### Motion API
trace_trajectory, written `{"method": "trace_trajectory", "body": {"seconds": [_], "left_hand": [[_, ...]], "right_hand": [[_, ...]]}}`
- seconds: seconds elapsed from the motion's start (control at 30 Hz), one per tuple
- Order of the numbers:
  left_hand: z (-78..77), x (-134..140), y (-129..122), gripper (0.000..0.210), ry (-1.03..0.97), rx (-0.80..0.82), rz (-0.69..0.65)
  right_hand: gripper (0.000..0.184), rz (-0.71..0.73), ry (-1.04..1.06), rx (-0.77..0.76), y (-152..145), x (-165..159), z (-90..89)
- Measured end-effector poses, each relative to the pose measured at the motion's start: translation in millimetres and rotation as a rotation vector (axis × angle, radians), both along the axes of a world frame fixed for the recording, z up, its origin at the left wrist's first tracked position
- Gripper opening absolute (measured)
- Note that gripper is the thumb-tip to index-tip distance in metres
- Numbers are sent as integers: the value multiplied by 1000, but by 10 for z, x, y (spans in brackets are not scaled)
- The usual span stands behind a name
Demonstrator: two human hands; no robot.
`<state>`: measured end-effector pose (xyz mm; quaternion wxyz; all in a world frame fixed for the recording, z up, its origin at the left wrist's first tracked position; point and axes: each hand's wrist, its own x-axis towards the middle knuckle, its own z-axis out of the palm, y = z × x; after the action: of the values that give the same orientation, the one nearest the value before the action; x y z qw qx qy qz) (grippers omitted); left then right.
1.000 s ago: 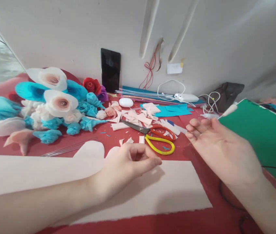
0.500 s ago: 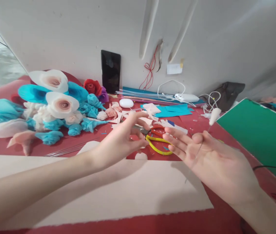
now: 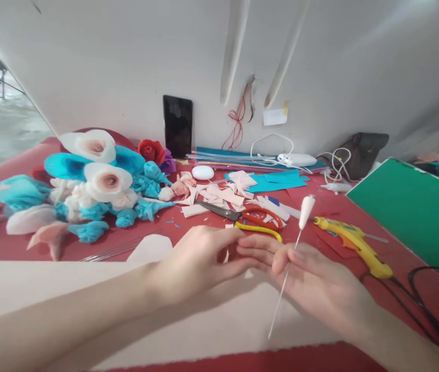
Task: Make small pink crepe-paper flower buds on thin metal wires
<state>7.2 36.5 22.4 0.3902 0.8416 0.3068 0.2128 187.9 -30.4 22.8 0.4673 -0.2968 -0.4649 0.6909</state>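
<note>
My right hand [image 3: 320,284], palm up, pinches a thin wire stem [image 3: 278,306] between thumb and forefinger. A tapered white paper bud [image 3: 307,211] tops the stem, which slants down over the pale paper sheet [image 3: 242,315]. My left hand [image 3: 200,263] is loosely curved, thumb and forefinger apart, around the right fingertips, and no object shows in it. Its other fingers are partly hidden. Just beyond both hands lie scissors [image 3: 223,209] with one red and one yellow handle, blades slightly apart.
Paper flowers [image 3: 107,183] crowd the left side, near loose wires [image 3: 114,249]. Pale scraps [image 3: 223,195] and blue paper [image 3: 277,180] lie behind the scissors. A yellow glue gun [image 3: 353,243] with a black cord and a green board [image 3: 409,217] are rightward. A dark phone [image 3: 178,125] leans on the wall.
My left hand has moved down and right to meet the right fingertips. The right hand has shifted left and lower, with the stem turned more upright. The glue gun has come into view.
</note>
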Motion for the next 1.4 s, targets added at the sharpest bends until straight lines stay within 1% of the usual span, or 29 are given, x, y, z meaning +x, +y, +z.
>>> {"method": "trace_trajectory", "body": {"seconds": [0.07,0.17,0.23,0.33,0.4,0.43,0.5,0.57,0.6,0.63,0.67,0.7,0.77,0.8,0.9,0.97,1.03,1.1,1.2,1.27,1.33,1.4], "left_hand": [[-9,-7,-9,21,10,25,-15],[34,-36,7,31,18,32,-34],[78,-64,59,38,14,28,27],[114,-102,201,43,-19,39,198],[103,-115,308,42,-41,40,256],[90,-118,354,37,-54,40,269],[63,-120,413,25,-72,43,262],[48,-125,427,36,-72,56,228],[46,-131,421,36,-60,65,206],[48,-139,408,29,-40,74,187],[52,-150,394,17,-13,83,172],[56,-162,380,16,17,93,163],[59,-183,363,34,60,126,166],[57,-189,364,36,69,150,170],[27,-183,401,26,56,237,157],[-8,-170,444,30,49,286,133],[-46,-170,485,30,67,307,131],[-83,-189,516,28,105,290,157],[-127,-231,546,29,137,256,230],[-146,-240,553,30,125,250,247],[-153,-219,538,31,100,250,209],[-145,-174,493,31,74,264,127]], "right_hand": [[29,1,-7,7,-2,-2,-16],[28,-32,-56,-15,12,18,9],[28,-107,-141,-43,24,35,35],[29,-222,-252,-63,36,38,45],[26,-235,-278,-55,41,24,33],[25,-229,-280,-48,43,15,27],[25,-223,-284,-36,46,-2,19],[26,-230,-290,-26,43,-16,16],[27,-235,-295,-24,39,-22,13],[27,-239,-300,-23,34,-29,6],[29,-238,-305,-25,29,-36,-8],[30,-234,-309,-30,24,-45,-28],[32,-219,-317,-48,17,-64,-92],[34,-211,-321,-59,16,-72,-132],[35,-195,-333,-83,22,-82,-248],[34,-188,-336,-85,32,-75,-300],[33,-182,-340,-84,42,-62,-327],[32,-177,-346,-75,50,-50,-340],[32,-167,-362,-36,45,-39,-358],[32,-168,-378,5,24,-38,-370],[32,-196,-403,60,-12,-39,-371],[31,-251,-434,140,-51,-40,-359]]}}
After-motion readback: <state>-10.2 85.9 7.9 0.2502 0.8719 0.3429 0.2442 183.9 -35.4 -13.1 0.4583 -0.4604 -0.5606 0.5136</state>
